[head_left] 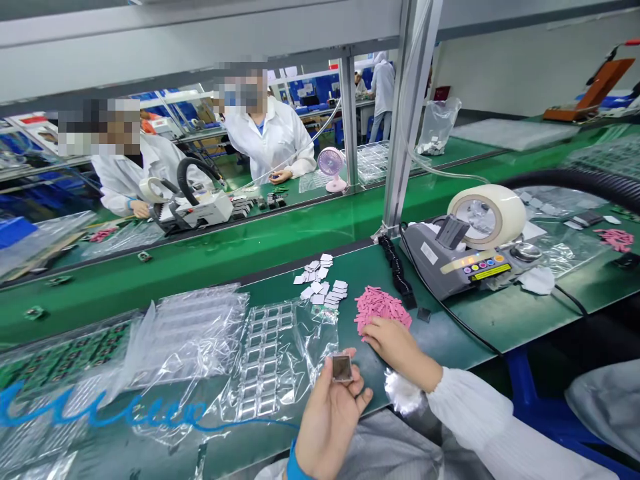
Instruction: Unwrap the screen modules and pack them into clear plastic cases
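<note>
My left hand point(330, 413) is raised near the table's front edge, its fingers pinched on a small square part point(343, 367) with a dark face and a metal frame. My right hand point(395, 343) rests on the green mat with its fingertips curled into the near edge of a heap of small pink pieces point(380, 307); whether it holds one is hidden. Just behind the pink heap lies a scatter of small white squares point(320, 280). A clear plastic tray point(265, 360) with rows of pockets lies left of my left hand.
A tape dispenser machine point(465, 260) with a big white roll point(493, 215) stands at the right, its black cable trailing forward. Plastic bags and trays cover the left of the bench. Across a green conveyor point(200, 260), two people in white coats work; a pink fan point(333, 167) stands there.
</note>
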`<control>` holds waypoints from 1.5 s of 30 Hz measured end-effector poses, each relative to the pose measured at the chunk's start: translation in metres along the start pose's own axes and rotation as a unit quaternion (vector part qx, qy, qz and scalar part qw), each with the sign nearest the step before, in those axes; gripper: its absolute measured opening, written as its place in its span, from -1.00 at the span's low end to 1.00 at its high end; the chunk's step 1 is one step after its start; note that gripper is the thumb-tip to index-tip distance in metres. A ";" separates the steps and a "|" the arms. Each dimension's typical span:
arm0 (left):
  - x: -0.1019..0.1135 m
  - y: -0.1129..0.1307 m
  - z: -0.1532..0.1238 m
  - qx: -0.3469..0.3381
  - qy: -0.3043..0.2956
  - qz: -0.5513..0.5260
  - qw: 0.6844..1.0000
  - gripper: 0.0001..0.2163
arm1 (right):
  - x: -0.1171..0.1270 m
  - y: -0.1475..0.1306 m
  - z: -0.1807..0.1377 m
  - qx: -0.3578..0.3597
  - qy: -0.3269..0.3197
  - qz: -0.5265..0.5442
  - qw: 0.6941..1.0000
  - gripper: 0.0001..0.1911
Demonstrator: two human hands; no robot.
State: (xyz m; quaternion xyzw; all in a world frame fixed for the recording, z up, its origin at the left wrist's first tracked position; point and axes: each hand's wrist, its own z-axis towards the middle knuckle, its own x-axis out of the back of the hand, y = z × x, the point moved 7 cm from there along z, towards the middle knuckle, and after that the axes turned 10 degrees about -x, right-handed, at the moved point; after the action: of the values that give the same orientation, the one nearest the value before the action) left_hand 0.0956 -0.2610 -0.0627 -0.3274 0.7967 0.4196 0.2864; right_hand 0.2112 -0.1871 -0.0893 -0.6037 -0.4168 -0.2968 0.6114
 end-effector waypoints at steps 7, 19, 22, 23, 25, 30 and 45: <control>-0.012 0.008 -0.007 -0.052 -0.073 0.059 0.994 -0.68 | 0.031 -0.017 -0.006 0.049 0.074 0.046 0.995 -0.81; -0.036 0.006 -0.019 -0.093 -0.162 0.149 0.971 -0.69 | 0.118 -0.084 -0.076 0.135 0.216 0.117 0.960 -0.79; -0.030 0.004 -0.019 -0.085 -0.155 0.147 0.973 -0.70 | 0.111 -0.085 -0.073 0.133 0.217 0.107 0.961 -0.80; -0.028 0.003 -0.019 -0.083 -0.152 0.147 0.974 -0.70 | 0.109 -0.086 -0.072 0.132 0.216 0.104 0.962 -0.80; -0.023 0.003 -0.018 -0.082 -0.148 0.145 0.975 -0.72 | 0.104 -0.087 -0.070 0.133 0.214 0.101 0.963 -0.79; -0.017 0.005 -0.015 -0.073 -0.140 0.134 0.978 -0.71 | 0.090 -0.085 -0.065 0.120 0.169 0.159 0.965 -0.79; 0.008 0.006 -0.013 0.032 -0.113 -0.054 0.992 -0.70 | 0.020 -0.016 0.114 -0.178 0.019 0.072 0.981 -0.70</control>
State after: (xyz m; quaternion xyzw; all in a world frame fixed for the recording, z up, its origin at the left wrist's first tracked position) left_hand 0.0841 -0.2716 -0.0594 -0.3111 0.7536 0.4125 0.4065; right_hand 0.1897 -0.0732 -0.0724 -0.7254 -0.3007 -0.3327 0.5223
